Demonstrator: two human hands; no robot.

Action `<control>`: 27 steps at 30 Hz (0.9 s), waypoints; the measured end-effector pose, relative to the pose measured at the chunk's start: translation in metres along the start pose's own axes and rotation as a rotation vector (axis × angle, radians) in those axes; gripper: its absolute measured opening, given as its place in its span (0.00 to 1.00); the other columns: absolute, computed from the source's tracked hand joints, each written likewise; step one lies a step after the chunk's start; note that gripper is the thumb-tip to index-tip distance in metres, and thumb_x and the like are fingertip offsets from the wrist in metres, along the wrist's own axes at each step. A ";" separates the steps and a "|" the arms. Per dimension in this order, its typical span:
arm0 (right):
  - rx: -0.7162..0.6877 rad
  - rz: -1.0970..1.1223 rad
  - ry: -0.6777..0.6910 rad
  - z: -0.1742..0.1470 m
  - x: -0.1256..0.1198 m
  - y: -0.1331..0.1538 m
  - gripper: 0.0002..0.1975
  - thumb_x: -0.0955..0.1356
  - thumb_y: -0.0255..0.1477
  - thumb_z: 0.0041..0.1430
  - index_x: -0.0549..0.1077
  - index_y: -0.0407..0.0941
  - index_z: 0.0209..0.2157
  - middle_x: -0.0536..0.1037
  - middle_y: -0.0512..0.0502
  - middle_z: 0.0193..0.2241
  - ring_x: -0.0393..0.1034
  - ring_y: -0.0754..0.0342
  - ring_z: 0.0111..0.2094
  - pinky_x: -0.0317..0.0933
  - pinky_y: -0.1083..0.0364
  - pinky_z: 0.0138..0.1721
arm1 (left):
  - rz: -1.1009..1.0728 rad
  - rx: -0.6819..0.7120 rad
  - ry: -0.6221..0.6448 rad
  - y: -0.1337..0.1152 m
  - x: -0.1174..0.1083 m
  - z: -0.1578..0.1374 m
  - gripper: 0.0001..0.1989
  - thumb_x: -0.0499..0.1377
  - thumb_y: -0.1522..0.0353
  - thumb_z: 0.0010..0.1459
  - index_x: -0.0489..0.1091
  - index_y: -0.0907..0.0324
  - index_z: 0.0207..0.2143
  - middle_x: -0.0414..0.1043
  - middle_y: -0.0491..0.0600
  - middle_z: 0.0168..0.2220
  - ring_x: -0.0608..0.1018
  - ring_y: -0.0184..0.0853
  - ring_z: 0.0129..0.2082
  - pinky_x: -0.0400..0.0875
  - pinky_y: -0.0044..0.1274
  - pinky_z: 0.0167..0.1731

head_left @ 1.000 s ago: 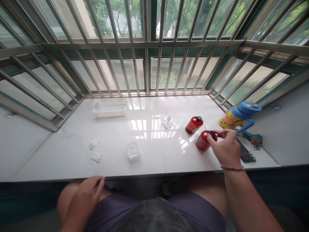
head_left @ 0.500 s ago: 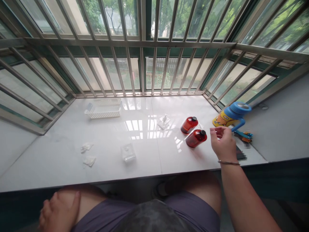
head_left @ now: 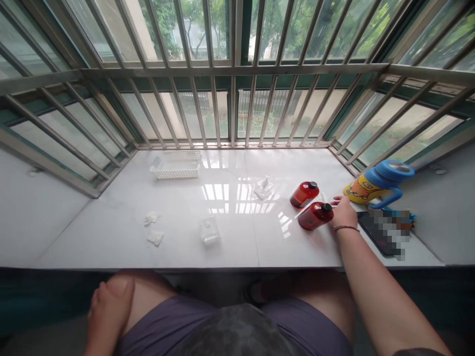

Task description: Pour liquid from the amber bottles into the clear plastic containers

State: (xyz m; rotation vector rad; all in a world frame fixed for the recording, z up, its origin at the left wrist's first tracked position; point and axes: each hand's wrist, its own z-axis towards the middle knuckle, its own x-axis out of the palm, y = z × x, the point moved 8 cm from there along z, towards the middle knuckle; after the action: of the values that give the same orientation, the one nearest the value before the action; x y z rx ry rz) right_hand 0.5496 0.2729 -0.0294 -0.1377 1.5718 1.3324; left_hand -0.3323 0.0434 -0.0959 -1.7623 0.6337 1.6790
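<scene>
Below barred windows (head_left: 208,71), on the white bench (head_left: 230,254), has two red bottles (head_left: 303,196) side by side. Rests left hand (head_left: 112,304) on the knee (head_left: 148,296), loosely open, holding nothing; has right hand (head_left: 344,213) between nearer bottle (head_left: 312,216) and flask (head_left: 361,189), fingers partly hidden, cannot tell its grip.

No text, brand or number can be read with certainty. On the yellow body of the flask (head_left: 365,185) there is a printed cartoon figure, orange in colour, with dark strokes near it; these are too small for telling if they are letters. The farther red bottle (head_left: 304,194) seems to bear a label low on its side, but its writing is not legible. On the nearer red bottle (head_left: 315,216), too, nothing can be made out. A pixelated patch covers part of the dark phone (head_left: 373,232).
</scene>
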 end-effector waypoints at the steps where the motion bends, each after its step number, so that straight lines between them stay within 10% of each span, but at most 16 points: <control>1: 0.012 0.014 -0.005 -0.001 -0.001 -0.002 0.22 0.75 0.39 0.46 0.63 0.52 0.39 0.80 0.43 0.35 0.72 0.48 0.30 0.62 0.47 0.37 | -0.031 -0.026 0.032 -0.001 0.000 -0.002 0.54 0.49 0.43 0.62 0.55 0.83 0.71 0.66 0.84 0.66 0.72 0.68 0.68 0.71 0.47 0.63; 10: 0.048 0.165 -0.231 -0.014 -0.038 -0.002 0.26 0.78 0.34 0.45 0.61 0.54 0.40 0.79 0.42 0.36 0.73 0.48 0.30 0.64 0.45 0.39 | -0.168 -0.085 0.086 -0.006 -0.009 -0.013 0.53 0.50 0.44 0.64 0.52 0.83 0.73 0.61 0.84 0.69 0.66 0.69 0.72 0.63 0.49 0.69; 13: 0.027 0.238 -0.386 -0.020 -0.066 0.002 0.28 0.78 0.30 0.44 0.60 0.54 0.42 0.78 0.42 0.38 0.73 0.49 0.31 0.67 0.45 0.40 | -0.197 0.039 -0.075 -0.021 -0.026 -0.029 0.49 0.49 0.48 0.66 0.54 0.84 0.72 0.57 0.84 0.71 0.61 0.69 0.75 0.58 0.54 0.71; 19: -0.196 0.530 -0.604 -0.060 -0.131 0.023 0.32 0.76 0.21 0.41 0.61 0.52 0.46 0.77 0.41 0.43 0.78 0.46 0.37 0.74 0.42 0.41 | -0.370 0.625 -0.452 -0.118 -0.088 -0.089 0.39 0.59 0.56 0.70 0.53 0.61 0.76 0.54 0.69 0.77 0.59 0.63 0.77 0.59 0.57 0.72; 23: -0.362 0.703 -0.555 -0.117 -0.141 0.068 0.34 0.77 0.18 0.40 0.64 0.52 0.47 0.76 0.44 0.42 0.79 0.46 0.39 0.76 0.39 0.47 | -0.526 0.899 -0.328 -0.203 -0.098 -0.105 0.37 0.63 0.60 0.70 0.54 0.53 0.76 0.65 0.62 0.72 0.68 0.55 0.74 0.64 0.51 0.72; 27: -0.409 0.708 -0.281 -0.180 -0.100 0.128 0.29 0.79 0.26 0.50 0.67 0.50 0.50 0.78 0.42 0.46 0.80 0.47 0.45 0.75 0.40 0.53 | -0.584 0.935 -0.161 -0.271 -0.076 -0.091 0.42 0.68 0.53 0.66 0.56 0.56 0.74 0.65 0.64 0.72 0.68 0.57 0.73 0.68 0.50 0.70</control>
State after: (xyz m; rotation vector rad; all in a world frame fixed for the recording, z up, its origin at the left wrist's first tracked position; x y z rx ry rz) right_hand 0.4047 0.1313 0.1038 0.3775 1.1211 2.1108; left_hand -0.0821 0.1617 0.0086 -0.9758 0.6050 0.8699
